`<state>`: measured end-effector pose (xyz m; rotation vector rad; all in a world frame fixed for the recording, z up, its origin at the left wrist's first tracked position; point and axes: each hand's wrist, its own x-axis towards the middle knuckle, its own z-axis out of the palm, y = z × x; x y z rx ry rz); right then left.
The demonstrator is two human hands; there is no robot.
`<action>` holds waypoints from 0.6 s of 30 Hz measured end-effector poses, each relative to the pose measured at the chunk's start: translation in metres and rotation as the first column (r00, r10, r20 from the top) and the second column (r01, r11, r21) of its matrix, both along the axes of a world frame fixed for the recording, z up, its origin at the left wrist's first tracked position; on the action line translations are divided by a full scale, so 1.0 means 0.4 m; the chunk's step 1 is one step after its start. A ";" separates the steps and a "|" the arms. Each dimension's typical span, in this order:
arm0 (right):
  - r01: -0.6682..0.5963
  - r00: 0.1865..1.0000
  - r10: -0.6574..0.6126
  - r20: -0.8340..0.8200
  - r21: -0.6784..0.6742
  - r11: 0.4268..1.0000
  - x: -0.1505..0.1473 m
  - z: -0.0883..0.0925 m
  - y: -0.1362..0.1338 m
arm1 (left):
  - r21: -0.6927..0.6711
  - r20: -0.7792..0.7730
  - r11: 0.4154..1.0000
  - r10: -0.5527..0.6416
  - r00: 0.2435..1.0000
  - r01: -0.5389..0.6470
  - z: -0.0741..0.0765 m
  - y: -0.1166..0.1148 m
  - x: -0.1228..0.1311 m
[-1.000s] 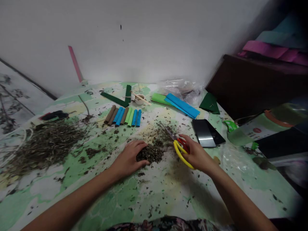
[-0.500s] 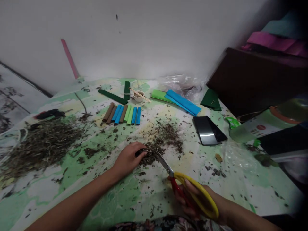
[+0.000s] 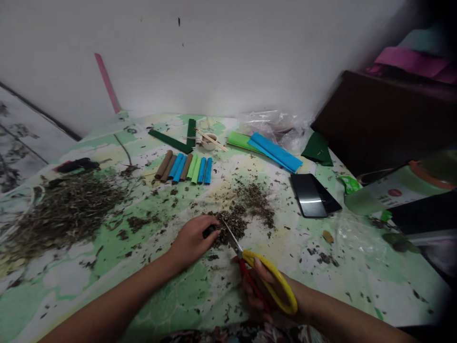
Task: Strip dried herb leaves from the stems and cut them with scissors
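Note:
My right hand (image 3: 259, 281) grips a pair of scissors (image 3: 271, 278) with one yellow and one red handle, its metal blades aimed up and left. The blade tips are close to the fingers of my left hand (image 3: 196, 238), over a pile of dark chopped dried leaves (image 3: 233, 221). Thumb and fingers of my left hand are pinched around a small dark bunch of dried leaves (image 3: 207, 231), mostly hidden by the hand. Finer brown crumbs spread behind the pile on the green and white tablecloth (image 3: 171, 290).
A large heap of dried leaves (image 3: 71, 205) lies left. Behind are several coloured rolls (image 3: 183, 166), dark green strips (image 3: 171, 140), a small cup (image 3: 209, 141) with sticks, and folded blue paper (image 3: 274, 151). Right are phones (image 3: 309, 195) and a bottle (image 3: 389, 188).
The scissors and my right hand have moved left and slightly up, bringing the blades nearer to my left fingers. My left hand keeps its pinch, and the view has shifted slightly.

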<state>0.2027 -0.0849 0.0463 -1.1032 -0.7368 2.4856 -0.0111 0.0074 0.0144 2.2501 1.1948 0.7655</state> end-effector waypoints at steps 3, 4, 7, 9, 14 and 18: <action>0.074 0.996 -0.076 0.054 0.024 0.997 -0.014 0.005 0.003 | 0.009 0.002 1.000 -0.021 1.000 0.021 -0.001 -0.004 0.002; 0.119 0.990 -0.122 0.076 0.035 0.992 -0.019 0.003 0.002 | 0.010 0.000 1.000 -0.026 1.000 0.026 -0.002 -0.005 0.002; 0.208 0.971 -0.215 0.106 0.072 0.976 -0.032 -0.009 -0.004 | 0.006 -0.002 1.000 -0.024 1.000 0.024 -0.002 -0.006 0.003; 0.206 0.970 -0.216 0.112 0.096 0.974 -0.038 -0.019 -0.009 | 0.004 0.003 1.000 -0.005 1.000 0.005 -0.003 -0.006 0.003; 0.199 0.969 -0.210 0.127 0.094 0.976 -0.041 -0.031 -0.014 | -0.034 0.033 0.998 0.045 0.998 -0.044 -0.008 -0.003 0.001; 0.223 0.973 -0.222 0.064 -0.003 0.975 -0.025 -0.036 -0.013 | -0.139 0.075 0.982 0.142 0.987 -0.130 0.000 0.001 0.001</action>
